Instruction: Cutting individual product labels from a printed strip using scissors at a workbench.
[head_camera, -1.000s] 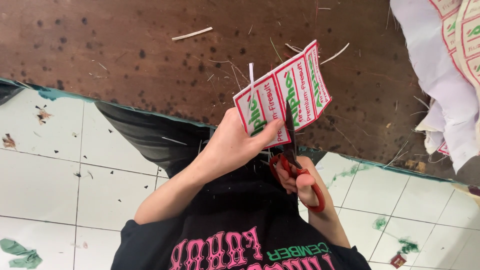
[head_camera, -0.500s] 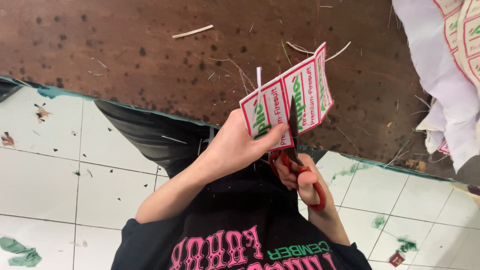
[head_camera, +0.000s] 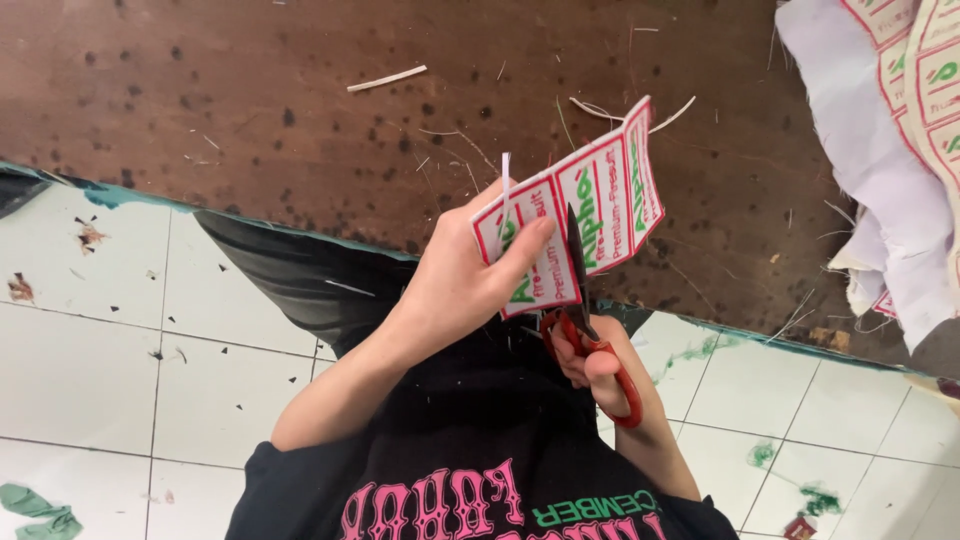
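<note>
My left hand (head_camera: 455, 285) pinches a strip of white labels (head_camera: 612, 185) with red borders and green print, held up over the edge of a brown table (head_camera: 250, 110). My right hand (head_camera: 600, 368) grips red-handled scissors (head_camera: 625, 395). Their dark blades point up into the strip between two labels, just right of my left thumb. A thin white sliver sticks up from the strip's left end.
A heap of white cloth and more label sheets (head_camera: 890, 180) lies at the table's right end. Thin paper trimmings (head_camera: 386, 78) are scattered on the tabletop. Below is a white tiled floor (head_camera: 90, 370) with green scraps (head_camera: 40, 505) and small debris.
The label strip has shifted a little to the right and up with my left hand. The scissor blades sit slightly deeper in the strip.
</note>
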